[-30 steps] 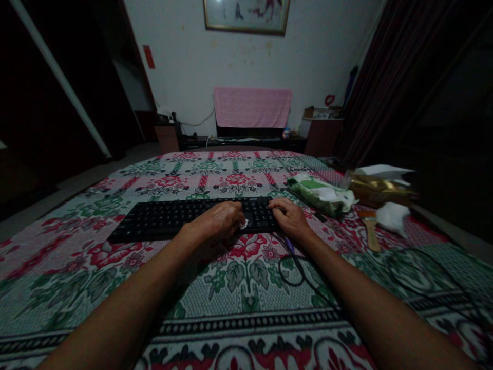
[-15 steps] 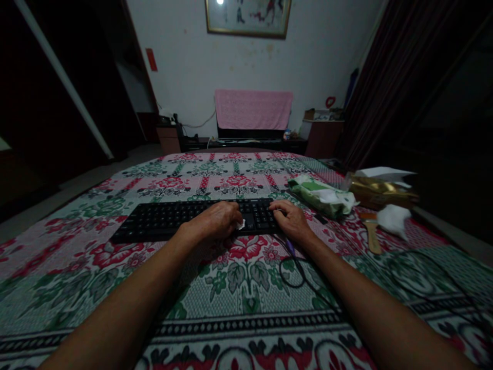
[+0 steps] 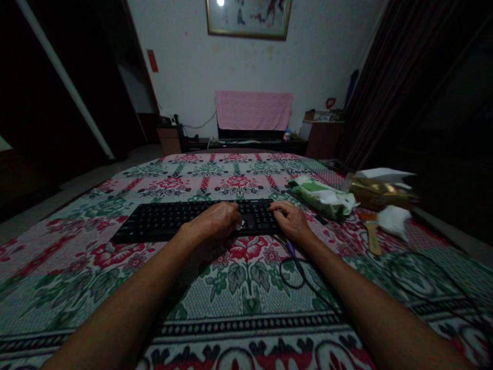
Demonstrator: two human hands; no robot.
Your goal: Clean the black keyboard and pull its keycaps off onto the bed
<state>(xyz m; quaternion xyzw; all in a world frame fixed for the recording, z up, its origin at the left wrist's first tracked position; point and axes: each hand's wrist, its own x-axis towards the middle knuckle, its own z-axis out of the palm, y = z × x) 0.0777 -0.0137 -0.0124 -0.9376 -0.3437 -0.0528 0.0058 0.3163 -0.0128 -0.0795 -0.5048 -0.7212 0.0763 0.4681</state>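
A black keyboard [image 3: 162, 218] lies flat across the patterned cloth in front of me. My left hand [image 3: 220, 218] is over its right half, fingers bunched together on a small white piece of tissue [image 3: 241, 225] pressed near the keys. Only a corner of the tissue shows; the hand hides the rest. At the keyboard's right end, my right hand [image 3: 293, 222] grips the edge, thumb and fingers curled around the corner by the number keys. A dark cable with a purple part [image 3: 290, 248] lies under and beside the right wrist.
To the right lie a green-and-white pack of wipes [image 3: 322, 198], a wooden-handled brush [image 3: 372, 237], a crumpled white tissue [image 3: 394, 221] and a gold box [image 3: 379, 190]. The cable's loops [image 3: 431, 293] spread over the cloth at right. A pink cloth [image 3: 254, 109] hangs on a screen beyond.
Both hands keep their places on the keyboard. Slightly less of the white tissue shows beside my left fingers.
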